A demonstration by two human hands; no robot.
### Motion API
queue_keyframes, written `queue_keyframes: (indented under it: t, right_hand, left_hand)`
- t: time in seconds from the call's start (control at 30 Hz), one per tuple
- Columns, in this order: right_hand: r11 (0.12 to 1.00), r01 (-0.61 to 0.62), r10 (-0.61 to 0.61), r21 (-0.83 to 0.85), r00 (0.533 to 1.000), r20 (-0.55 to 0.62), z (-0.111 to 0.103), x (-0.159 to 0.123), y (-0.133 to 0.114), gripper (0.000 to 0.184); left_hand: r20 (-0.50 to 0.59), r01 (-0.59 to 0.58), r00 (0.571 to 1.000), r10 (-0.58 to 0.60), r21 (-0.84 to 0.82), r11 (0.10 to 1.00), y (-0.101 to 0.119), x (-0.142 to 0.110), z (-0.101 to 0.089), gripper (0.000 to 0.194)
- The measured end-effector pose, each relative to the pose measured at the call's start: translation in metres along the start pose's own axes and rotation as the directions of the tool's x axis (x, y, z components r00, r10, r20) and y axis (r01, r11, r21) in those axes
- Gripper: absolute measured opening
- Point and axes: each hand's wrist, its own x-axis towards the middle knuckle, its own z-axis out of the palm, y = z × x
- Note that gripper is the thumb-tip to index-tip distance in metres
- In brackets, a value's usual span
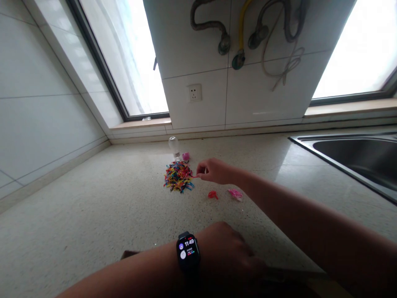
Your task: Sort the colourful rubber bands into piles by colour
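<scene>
A pile of small multicoloured elastic bands [178, 177] lies on the speckled counter. At its right edge, my right hand [211, 170] has thumb and fingertips pinched on a red elastic band [194, 176], which stretches towards the pile. Nearer to me lie a small red bunch of bands [213, 194] and a separate pink bunch [235, 194]. Low in the view, my left hand [228, 252] is at the counter's front edge, back upward, with a watch on its wrist. Its fingers are lost in shadow, so their pose does not show.
Behind the pile stands a clear bottle [174, 148], narrow end down, beside a small pink object [185, 156]. A steel sink [347, 153] is set into the counter at right. The tiled wall carries a socket [195, 92] and hoses [241, 37].
</scene>
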Motion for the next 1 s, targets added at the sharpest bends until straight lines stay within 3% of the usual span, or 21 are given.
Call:
queue_keyframes:
  t: [0.13,0.43,0.57,0.67,0.83,1.0]
  right_hand:
    - [0.998,-0.036,0.034,0.044,0.998,0.047,-0.012,-0.024,-0.002,0.016]
    - [0.996,-0.044,0.054,-0.077,0.990,0.131,-0.021,-0.071,-0.007,0.015]
    - [0.994,-0.078,0.081,-0.076,0.996,0.047,-0.035,-0.085,0.000,0.017]
    - [0.987,-0.154,0.152,-0.045,0.987,-0.046,-0.046,-0.099,0.021,0.021]
    - [0.958,-0.271,0.286,0.092,0.921,-0.266,-0.059,-0.127,0.070,0.035]
    - [0.933,-0.360,0.344,0.020,0.873,-0.345,-0.075,-0.143,0.099,0.038]
  left_hand:
    - [0.006,0.005,1.000,-0.005,-0.005,1.000,0.001,0.001,-0.003,0.028]
    - [-0.009,-0.013,1.000,0.012,-0.016,1.000,0.000,0.002,-0.001,0.027]
    - [-0.040,-0.008,0.999,0.008,-0.013,1.000,0.001,0.001,0.000,0.028]
    - [-0.042,-0.006,0.999,0.006,-0.005,1.000,0.001,0.001,0.001,0.027]
    - [-0.045,-0.001,0.999,0.001,0.000,1.000,0.002,0.000,0.005,0.028]
    - [-0.019,0.020,1.000,-0.021,-0.063,0.998,0.000,-0.002,0.005,0.026]
